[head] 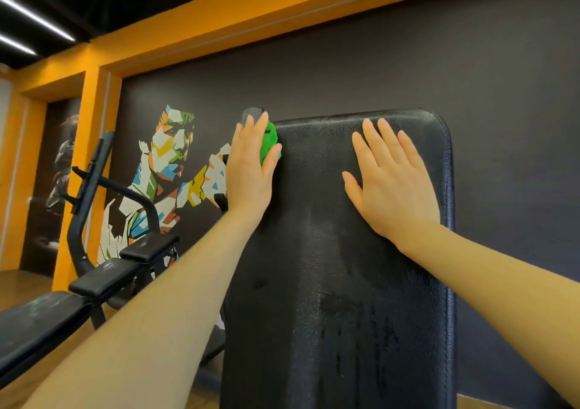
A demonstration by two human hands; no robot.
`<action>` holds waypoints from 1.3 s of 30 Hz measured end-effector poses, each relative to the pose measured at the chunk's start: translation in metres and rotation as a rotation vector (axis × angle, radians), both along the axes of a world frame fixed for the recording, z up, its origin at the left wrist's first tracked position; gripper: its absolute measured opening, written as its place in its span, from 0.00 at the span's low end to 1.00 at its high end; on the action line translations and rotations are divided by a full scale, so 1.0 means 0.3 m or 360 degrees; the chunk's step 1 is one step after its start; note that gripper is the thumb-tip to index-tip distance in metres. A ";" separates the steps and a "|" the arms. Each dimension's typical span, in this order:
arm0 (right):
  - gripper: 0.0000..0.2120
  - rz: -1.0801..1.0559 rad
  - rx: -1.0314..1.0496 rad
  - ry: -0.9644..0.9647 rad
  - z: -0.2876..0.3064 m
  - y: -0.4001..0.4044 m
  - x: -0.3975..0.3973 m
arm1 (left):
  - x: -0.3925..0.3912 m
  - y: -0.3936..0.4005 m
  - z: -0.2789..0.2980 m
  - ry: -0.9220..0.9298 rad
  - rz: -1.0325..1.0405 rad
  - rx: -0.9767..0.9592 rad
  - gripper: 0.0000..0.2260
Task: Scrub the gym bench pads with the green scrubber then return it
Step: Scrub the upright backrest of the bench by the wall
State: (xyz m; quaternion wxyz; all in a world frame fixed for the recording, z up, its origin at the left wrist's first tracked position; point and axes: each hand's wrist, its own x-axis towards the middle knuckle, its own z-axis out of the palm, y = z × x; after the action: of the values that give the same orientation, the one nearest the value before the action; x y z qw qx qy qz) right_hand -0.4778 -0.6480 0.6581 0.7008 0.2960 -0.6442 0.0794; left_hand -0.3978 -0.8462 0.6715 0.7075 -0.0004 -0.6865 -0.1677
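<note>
A black upright bench back pad fills the middle of the view, with wet streaks low down. My left hand holds the green scrubber against the pad's upper left edge, thumb wrapped over the green part and fingers along its grey top. My right hand lies flat on the pad's upper right, fingers straight and spread, holding nothing.
A second black bench with its rack uprights stands to the left on the wooden floor. Behind is a dark wall with a colourful mural and an orange beam overhead.
</note>
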 end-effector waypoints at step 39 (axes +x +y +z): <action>0.26 -0.0020 0.0099 -0.0139 -0.251 0.038 0.034 | 0.069 0.007 -0.342 -0.0221 0.0030 0.0139 0.22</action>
State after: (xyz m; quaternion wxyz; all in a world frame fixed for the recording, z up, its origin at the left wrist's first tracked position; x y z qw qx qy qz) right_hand -0.4675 -0.6365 0.5827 0.6630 0.3098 -0.6782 0.0679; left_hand -0.3770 -0.8442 0.5688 0.6591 0.0486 -0.7259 -0.1904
